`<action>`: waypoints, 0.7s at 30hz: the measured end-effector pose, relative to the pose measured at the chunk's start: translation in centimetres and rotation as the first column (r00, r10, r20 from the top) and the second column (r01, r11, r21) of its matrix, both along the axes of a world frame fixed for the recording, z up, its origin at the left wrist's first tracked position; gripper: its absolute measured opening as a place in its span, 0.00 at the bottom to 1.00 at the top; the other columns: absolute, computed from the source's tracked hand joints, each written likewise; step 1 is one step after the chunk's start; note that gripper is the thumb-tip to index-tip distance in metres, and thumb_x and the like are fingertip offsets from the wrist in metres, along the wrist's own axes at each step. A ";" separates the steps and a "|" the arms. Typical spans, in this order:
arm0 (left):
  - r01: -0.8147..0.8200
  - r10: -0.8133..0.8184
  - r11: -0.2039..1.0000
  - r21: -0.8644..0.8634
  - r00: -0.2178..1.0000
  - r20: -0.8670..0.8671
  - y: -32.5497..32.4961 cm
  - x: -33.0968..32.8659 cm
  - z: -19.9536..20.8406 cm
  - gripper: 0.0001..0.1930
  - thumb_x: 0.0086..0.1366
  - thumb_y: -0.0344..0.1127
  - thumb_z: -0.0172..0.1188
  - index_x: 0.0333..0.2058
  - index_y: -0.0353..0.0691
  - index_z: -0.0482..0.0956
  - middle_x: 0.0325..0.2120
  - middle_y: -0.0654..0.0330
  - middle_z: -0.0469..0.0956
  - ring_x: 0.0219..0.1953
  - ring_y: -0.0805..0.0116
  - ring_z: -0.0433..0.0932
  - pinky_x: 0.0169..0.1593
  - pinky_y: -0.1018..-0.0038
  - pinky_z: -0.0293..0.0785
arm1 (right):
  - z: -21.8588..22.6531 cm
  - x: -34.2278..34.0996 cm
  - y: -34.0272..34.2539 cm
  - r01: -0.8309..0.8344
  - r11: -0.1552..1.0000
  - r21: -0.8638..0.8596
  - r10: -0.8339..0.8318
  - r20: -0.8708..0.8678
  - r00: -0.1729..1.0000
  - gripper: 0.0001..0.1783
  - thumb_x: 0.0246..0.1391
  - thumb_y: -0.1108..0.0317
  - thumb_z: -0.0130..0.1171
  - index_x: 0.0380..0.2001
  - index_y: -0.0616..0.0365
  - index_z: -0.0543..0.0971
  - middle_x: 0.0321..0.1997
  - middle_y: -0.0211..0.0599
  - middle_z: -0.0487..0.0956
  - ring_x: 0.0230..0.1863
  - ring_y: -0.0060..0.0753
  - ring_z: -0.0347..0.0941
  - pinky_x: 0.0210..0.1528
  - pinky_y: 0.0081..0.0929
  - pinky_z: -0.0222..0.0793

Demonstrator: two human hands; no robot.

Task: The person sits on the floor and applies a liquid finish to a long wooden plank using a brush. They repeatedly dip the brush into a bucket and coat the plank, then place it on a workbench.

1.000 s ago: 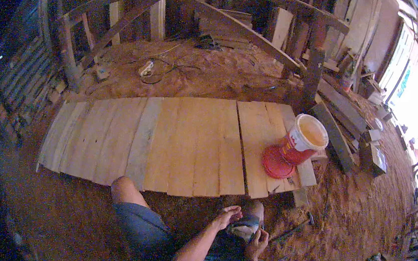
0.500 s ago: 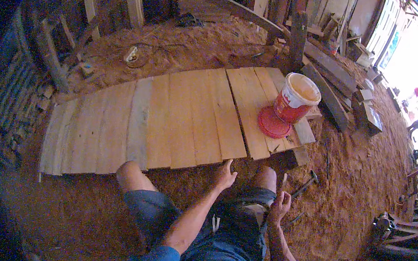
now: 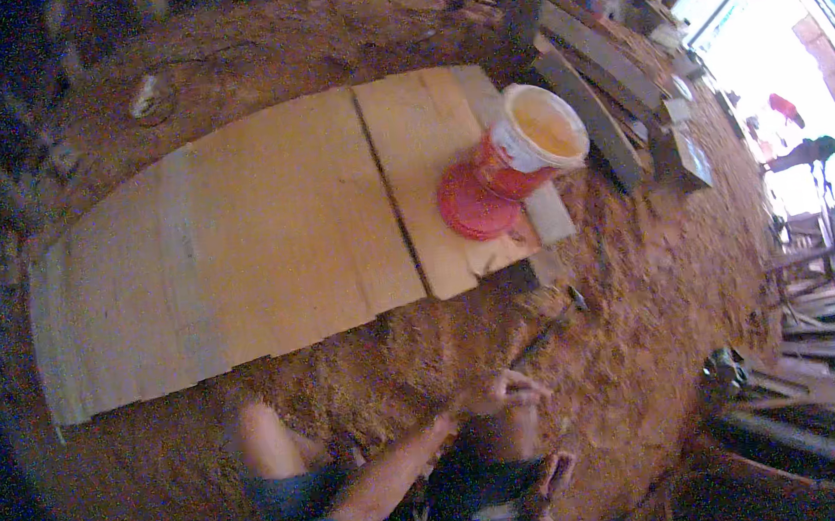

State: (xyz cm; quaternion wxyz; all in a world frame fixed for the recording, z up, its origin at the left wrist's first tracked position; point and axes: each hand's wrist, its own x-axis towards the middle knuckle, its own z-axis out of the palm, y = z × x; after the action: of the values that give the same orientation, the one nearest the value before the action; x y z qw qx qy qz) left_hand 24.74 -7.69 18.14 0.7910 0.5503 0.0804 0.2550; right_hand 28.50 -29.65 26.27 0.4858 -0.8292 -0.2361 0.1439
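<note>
My left hand (image 3: 499,393) reaches across over my right knee, blurred by motion, its fingers stretched out to the right. Just beyond it lies a hammer (image 3: 550,329) on the ground, its handle end close to my fingers. My right hand (image 3: 553,476) is low beside my right thigh, its fingers curled; what they hold, if anything, is hidden. In front of me lies a panel of pale boards (image 3: 283,223) side by side, with a dark gap between two of them towards the right. On the right end stands a red-and-white bucket (image 3: 518,155) on a red round base (image 3: 473,205).
Brown, debris-strewn ground (image 3: 641,289) surrounds the boards. Thick timbers (image 3: 600,67) lie beyond the bucket, and a wooden block (image 3: 679,160) stands nearby. Stacked wood strips (image 3: 819,362) lie at the right, near a bright opening. A small pale object (image 3: 145,96) lies at the far left.
The view has swung to the right, so boards and bucket appear further left. My left hand has left the boards' near edge and moved right, close to the hammer. My right hand stays by my thigh.
</note>
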 end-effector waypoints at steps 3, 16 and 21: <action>0.264 -0.269 0.962 -0.067 0.959 -0.087 -2.1 -1.9 1.1 0.17 0.67 0.42 0.58 0.44 0.33 0.83 0.41 0.55 0.84 0.48 0.65 0.80 0.56 0.65 0.73 | 4.7 -1.7 -2.1 -0.004 0.981 -0.196 0.010 0.030 0.999 0.08 0.67 0.63 0.48 0.35 0.55 0.67 0.29 0.25 0.65 0.31 0.19 0.59 0.33 0.23 0.61; 0.119 -0.038 0.992 0.027 0.514 -0.857 -19.9 -6.9 -0.6 0.29 0.64 0.52 0.57 0.57 0.39 0.72 0.57 0.48 0.71 0.61 0.56 0.68 0.66 0.58 0.60 | 18.6 -1.7 -7.6 -0.179 0.798 -0.575 0.126 -0.131 0.983 0.16 0.66 0.57 0.50 0.38 0.62 0.69 0.28 0.48 0.77 0.28 0.49 0.74 0.32 0.44 0.67; 0.161 0.441 0.864 0.478 0.216 -0.871 -19.3 -12.3 6.8 0.21 0.59 0.42 0.59 0.49 0.38 0.78 0.52 0.48 0.76 0.58 0.49 0.71 0.63 0.59 0.64 | 24.2 -1.5 -7.8 -0.226 0.721 -0.655 0.111 -0.213 0.971 0.16 0.67 0.57 0.49 0.39 0.61 0.70 0.31 0.58 0.78 0.34 0.63 0.76 0.36 0.50 0.69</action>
State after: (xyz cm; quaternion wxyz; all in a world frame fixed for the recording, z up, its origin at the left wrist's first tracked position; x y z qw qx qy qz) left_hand 12.45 -27.02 24.94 0.3782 0.7503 0.5392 -0.0572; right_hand 27.03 -37.49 50.43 0.1544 -0.9093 -0.2030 0.3287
